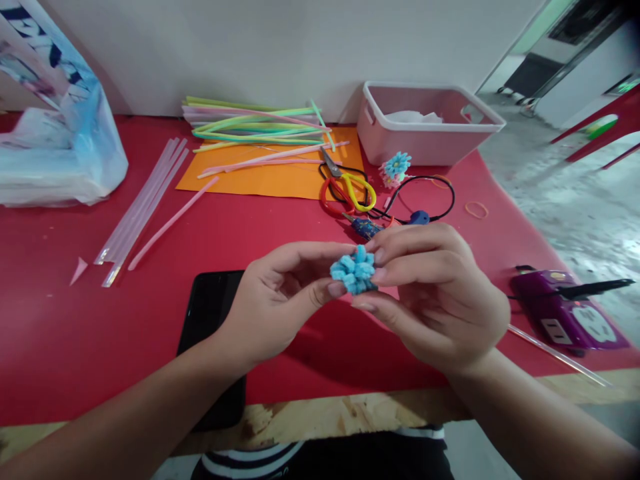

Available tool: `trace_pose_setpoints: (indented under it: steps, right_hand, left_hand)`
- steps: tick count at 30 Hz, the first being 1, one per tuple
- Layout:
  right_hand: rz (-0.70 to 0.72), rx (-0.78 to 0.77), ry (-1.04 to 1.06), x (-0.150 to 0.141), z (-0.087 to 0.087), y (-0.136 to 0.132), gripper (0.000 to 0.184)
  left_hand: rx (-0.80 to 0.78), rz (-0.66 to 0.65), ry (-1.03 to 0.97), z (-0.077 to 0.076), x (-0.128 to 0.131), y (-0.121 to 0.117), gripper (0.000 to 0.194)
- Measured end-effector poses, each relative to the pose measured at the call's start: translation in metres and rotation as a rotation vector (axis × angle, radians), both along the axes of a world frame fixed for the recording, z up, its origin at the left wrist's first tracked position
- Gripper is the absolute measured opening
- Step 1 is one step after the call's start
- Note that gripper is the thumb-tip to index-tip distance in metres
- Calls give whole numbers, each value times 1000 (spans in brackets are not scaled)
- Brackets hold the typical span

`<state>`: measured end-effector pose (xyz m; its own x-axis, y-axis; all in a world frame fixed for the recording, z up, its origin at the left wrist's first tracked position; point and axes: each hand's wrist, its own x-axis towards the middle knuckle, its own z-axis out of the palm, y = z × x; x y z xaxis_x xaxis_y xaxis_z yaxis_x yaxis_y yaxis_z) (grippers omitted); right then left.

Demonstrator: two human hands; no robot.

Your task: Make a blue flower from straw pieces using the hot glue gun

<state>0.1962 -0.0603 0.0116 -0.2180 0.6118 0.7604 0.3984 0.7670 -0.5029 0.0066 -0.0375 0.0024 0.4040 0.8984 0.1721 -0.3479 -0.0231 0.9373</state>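
Note:
Between my two hands is a small blue fuzzy flower (353,272), its looped petals bunched together and facing up. My left hand (285,293) pinches it from the left with thumb and fingers. From the right, my right hand (430,293) grips its edge with thumb and fingertips. Just beyond the hands lie scissors (350,187) with one red and one yellow handle, and a dark blue speckled tool (365,227) partly hidden by my right hand. A finished-looking blue flower (398,164) with pink below it sits near the bin.
Colourful pipe cleaners (255,127) lie on an orange sheet (240,183). Clear plastic sleeves (145,207) and a pink pipe cleaner (173,223) are left. A black phone (207,307) lies under my left arm. Also around: a pink bin (420,143), purple power strip (565,310) and plastic bag (100,143).

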Motion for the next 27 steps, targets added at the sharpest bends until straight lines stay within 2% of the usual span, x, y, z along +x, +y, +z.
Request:
trace_pose_setpoints:
  steps: [3, 6, 9, 14, 22, 27]
  right_hand:
    - [14, -45, 98, -1, -2, -2, 31]
    - [-17, -198, 219, -4, -3, -4, 19]
    - [-1, -349, 282, -8, -1, -5, 9]
    - [39, -497, 441, -13, 0, -1, 8]
    - [235, -774, 664, -13, -8, 3, 4]
    - [278, -845, 705, -11, -11, 4, 3]
  left_hand:
    - [88, 67, 13, -3, -1, 3, 22]
    - [179, 134, 32, -6, -1, 5, 27]
    - [198, 114, 27, -6, 0, 4, 26]
    - [80, 12, -40, -5, 0, 0, 27]
    - [-123, 71, -59, -4, 0, 0, 14]
    - [-229, 0, -129, -2, 1, 4, 12]
